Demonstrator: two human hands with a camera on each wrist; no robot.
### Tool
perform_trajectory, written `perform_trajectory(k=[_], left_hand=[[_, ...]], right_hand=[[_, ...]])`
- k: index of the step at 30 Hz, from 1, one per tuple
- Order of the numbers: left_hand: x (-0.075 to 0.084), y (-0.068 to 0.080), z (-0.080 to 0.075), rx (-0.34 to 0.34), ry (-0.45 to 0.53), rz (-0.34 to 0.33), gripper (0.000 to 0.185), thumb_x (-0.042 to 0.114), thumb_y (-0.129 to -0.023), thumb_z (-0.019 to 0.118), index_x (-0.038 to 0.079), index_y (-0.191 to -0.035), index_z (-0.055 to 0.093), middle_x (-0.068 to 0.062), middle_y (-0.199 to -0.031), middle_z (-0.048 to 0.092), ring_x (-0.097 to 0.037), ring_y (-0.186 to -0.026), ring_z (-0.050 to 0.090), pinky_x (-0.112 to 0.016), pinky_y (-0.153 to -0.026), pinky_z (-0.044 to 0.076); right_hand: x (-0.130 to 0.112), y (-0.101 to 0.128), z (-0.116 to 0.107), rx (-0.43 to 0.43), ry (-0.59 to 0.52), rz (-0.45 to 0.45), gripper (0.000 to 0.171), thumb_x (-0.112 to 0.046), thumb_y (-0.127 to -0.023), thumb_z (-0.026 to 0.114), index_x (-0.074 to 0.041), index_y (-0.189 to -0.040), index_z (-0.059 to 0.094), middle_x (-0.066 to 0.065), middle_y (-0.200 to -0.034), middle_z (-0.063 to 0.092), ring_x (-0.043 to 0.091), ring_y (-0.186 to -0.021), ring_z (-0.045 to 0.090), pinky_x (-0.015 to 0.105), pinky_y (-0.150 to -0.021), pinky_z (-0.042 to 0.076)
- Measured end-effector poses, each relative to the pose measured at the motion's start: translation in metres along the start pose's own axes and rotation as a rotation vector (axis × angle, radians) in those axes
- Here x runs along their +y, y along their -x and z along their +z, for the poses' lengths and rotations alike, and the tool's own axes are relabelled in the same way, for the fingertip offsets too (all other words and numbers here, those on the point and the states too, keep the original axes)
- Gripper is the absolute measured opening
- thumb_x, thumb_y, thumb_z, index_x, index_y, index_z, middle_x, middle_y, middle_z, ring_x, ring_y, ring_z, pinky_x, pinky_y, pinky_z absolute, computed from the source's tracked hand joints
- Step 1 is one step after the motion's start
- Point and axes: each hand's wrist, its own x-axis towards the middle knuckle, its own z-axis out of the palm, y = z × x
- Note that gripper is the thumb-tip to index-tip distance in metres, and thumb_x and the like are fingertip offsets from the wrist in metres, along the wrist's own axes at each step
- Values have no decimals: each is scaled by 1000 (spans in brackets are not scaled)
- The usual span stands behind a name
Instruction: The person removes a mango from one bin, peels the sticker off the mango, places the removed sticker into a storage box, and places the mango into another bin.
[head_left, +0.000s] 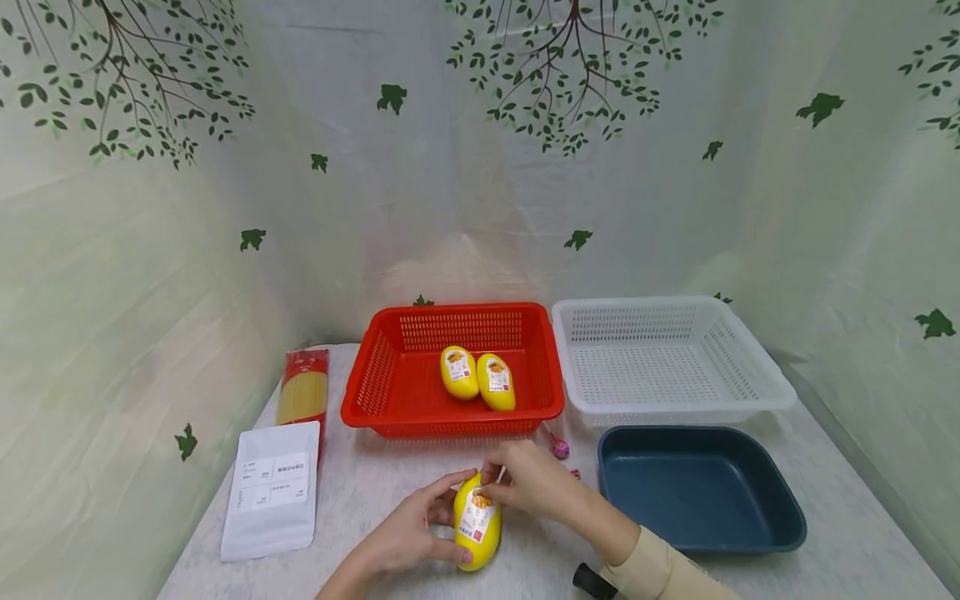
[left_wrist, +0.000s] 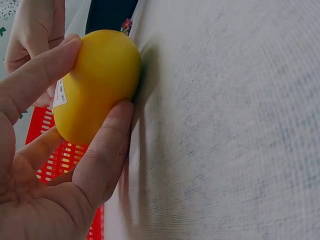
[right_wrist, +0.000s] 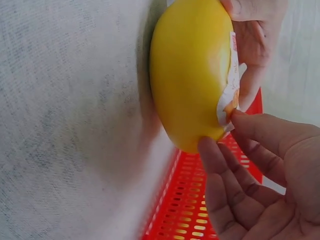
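Note:
A yellow mango (head_left: 489, 546) with a white printed label (head_left: 476, 517) lies on the cloth-covered table, near the front. From the left side my left hand (head_left: 412, 527) grips it, thumb at its near end and fingers along the far part. At the mango's far end is my right hand (head_left: 534, 482). In the right wrist view, the right thumb presses the label's end while other fingertips (right_wrist: 206, 145) touch the mango's tip. That end of the label looks wavy and slightly raised. The left wrist view shows left fingers (left_wrist: 107, 150) against the mango's smooth side.
Behind the hands, a red basket (head_left: 367, 400) holds two more labelled mangoes (head_left: 459, 385). Right of it stand a white basket (head_left: 667, 410) and a dark blue tray (head_left: 697, 492). A white pouch (head_left: 273, 525), a noodle pack (head_left: 303, 392), a lollipop (head_left: 559, 448) and a black-ended object (head_left: 592, 581) lie around.

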Motion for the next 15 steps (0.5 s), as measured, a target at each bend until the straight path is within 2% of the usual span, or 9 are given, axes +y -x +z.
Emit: perform_trajectory(k=[9, 12, 15], left_hand=[[1, -1, 1, 13, -13, 1, 97, 11, -77, 97, 27, -160, 50, -6, -127, 65, -21, -104, 67, -38, -92, 62], [1, -1, 0, 9, -16, 21, 97, 12, -77, 97, 27, -160, 50, -7, -129, 65, -22, -105, 67, -38, -91, 61], [1, 0, 0, 4, -14, 31, 97, 12, -77, 97, 27, -160, 50, -7, -129, 64, -22, -105, 67, -38, -91, 61]], right_hand=[[-5, 2, -1, -14, 146, -26, 14, -23, -94, 84, -20, -90, 71, -12, -81, 64, 2, -72, 52, 15, -66, 49], [-4, 2, -2, -25, 128, -31, 14, -23, -95, 83, -20, -91, 70, -12, -82, 64, 2, -72, 52, 15, -67, 50], [-1, 2, -4, -30, 58, -28, 14, -23, -95, 83, -20, -92, 69, -12, -83, 67, 0, -71, 54, 14, -67, 52]])
